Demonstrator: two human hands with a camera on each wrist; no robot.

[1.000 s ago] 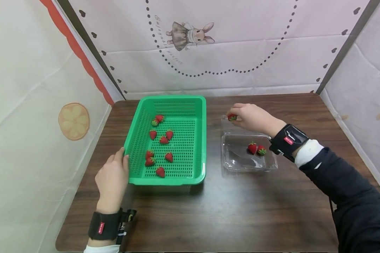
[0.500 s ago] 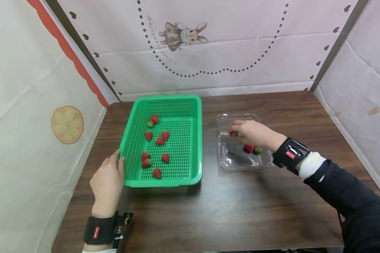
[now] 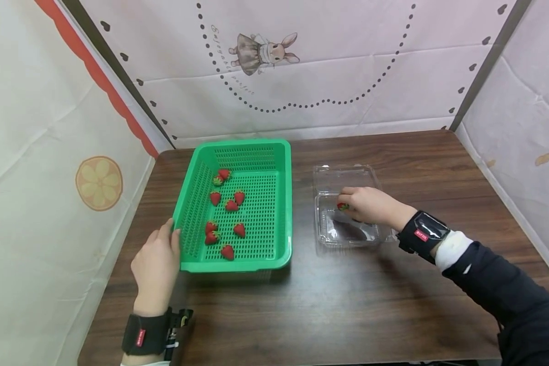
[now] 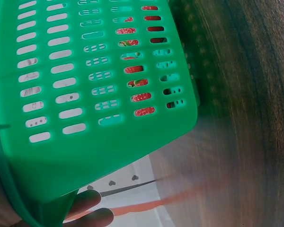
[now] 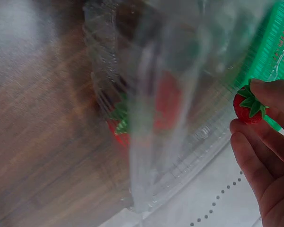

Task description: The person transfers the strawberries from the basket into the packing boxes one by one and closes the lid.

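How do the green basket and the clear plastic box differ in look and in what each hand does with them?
The green basket is opaque with slotted walls; the clear plastic box is see-through with a hinged lid lying open behind it. The basket is larger than the box. The left hand rests on the basket's near corner, while the right hand pinches a strawberry over the box. Both sit on the wooden table.

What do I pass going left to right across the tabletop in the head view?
Left hand touching the basket's left rim → green basket with strawberries → clear clamshell box → strawberry pinched by the right hand over the box.
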